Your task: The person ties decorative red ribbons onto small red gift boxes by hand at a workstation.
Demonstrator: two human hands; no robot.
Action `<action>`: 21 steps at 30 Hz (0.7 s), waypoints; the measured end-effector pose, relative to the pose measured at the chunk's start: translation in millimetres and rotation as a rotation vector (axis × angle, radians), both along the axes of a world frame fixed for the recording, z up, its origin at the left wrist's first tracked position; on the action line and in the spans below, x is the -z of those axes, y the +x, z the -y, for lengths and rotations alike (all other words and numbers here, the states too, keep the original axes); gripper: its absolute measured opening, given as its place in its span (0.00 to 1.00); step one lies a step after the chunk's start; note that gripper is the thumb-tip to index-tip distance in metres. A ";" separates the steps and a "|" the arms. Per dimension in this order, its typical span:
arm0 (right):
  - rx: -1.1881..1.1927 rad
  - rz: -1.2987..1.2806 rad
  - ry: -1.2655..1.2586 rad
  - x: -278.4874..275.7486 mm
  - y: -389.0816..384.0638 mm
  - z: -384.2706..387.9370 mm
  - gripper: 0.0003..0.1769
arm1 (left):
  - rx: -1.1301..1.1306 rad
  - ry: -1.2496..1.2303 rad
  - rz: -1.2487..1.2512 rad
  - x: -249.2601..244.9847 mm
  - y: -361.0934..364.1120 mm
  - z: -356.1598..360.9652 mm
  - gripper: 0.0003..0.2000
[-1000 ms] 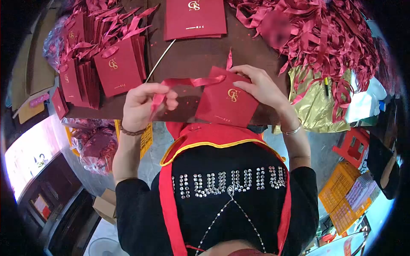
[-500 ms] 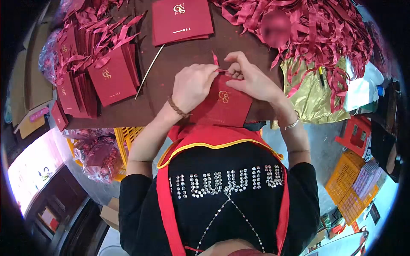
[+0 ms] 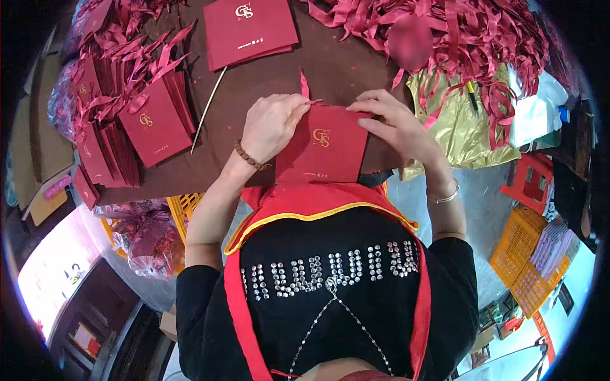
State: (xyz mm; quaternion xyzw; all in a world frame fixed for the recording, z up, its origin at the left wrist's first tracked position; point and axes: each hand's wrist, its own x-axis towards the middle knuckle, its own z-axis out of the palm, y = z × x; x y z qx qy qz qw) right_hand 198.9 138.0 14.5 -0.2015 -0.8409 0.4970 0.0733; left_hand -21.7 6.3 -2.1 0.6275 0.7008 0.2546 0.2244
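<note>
A dark red paper bag (image 3: 324,155) with a gold monogram lies flat at the table's front edge, before my apron. My left hand (image 3: 272,125) is closed at its top left, pinching a narrow red ribbon (image 3: 314,101) between thumb and index finger. A ribbon end stands up beyond the bag's top edge. My right hand (image 3: 399,127) is at the bag's top right corner, thumb on the front and fingers along the upper edge. The fingertips behind the bag are partly hidden.
Red bags with ribbons (image 3: 155,124) stand stacked at left, beside a thin stick (image 3: 208,111). More flat bags (image 3: 251,32) lie at the back. A heap of red ribbons (image 3: 470,38) and gold wrapping (image 3: 445,136) are at right. Yellow crates (image 3: 521,244) stand on the floor.
My right hand has left the ribbon at the bag's top middle and moved right to the corner. My left hand still pinches the ribbon. The view has shifted slightly.
</note>
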 end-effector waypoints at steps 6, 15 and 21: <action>0.111 0.091 -0.030 -12.3 -2.6 13.4 0.14 | -0.003 -0.018 -0.035 1.6 2.2 -1.1 0.09; 0.174 0.165 -0.571 21.0 1.4 -3.8 0.09 | -0.073 0.129 0.009 4.0 12.9 -4.1 0.07; 0.216 0.174 -0.660 22.8 2.0 -2.7 0.10 | 0.086 0.354 -0.139 -6.9 27.6 9.8 0.09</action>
